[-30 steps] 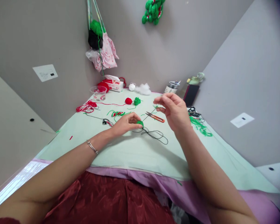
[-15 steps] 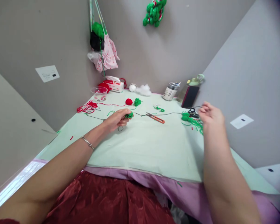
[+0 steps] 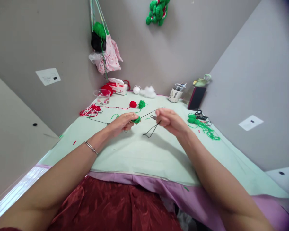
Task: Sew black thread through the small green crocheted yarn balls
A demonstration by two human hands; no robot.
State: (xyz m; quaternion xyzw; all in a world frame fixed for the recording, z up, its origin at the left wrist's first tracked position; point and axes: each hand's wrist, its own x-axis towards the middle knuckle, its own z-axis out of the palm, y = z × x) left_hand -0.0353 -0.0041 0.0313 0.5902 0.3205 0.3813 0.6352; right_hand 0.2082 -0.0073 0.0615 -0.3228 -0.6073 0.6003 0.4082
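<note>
Left hand point(image 3: 122, 124): fingers closed around green yarn piece point(image 3: 137, 120).
Right hand point(image 3: 169, 120): curled tight, gripping dark thread point(image 3: 148, 114).
Dark thread: straight between the hands.
Green yarn piece: above the pale tabletop point(image 3: 139, 157), left of the snips point(image 3: 153, 117).

One camera, worn on the head, looks forward and down from close above the table point(image 3: 135, 157), and faces the grey wall point(image 3: 139, 48) behind it.

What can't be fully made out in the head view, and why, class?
Head view:
Small scissors: all but the blades hidden behind the right hand.
Green yarn piece: partly covered by the left hand.
Hanging green bundle: top cut off by upper edge.
Left wall's card: print too small.
</note>
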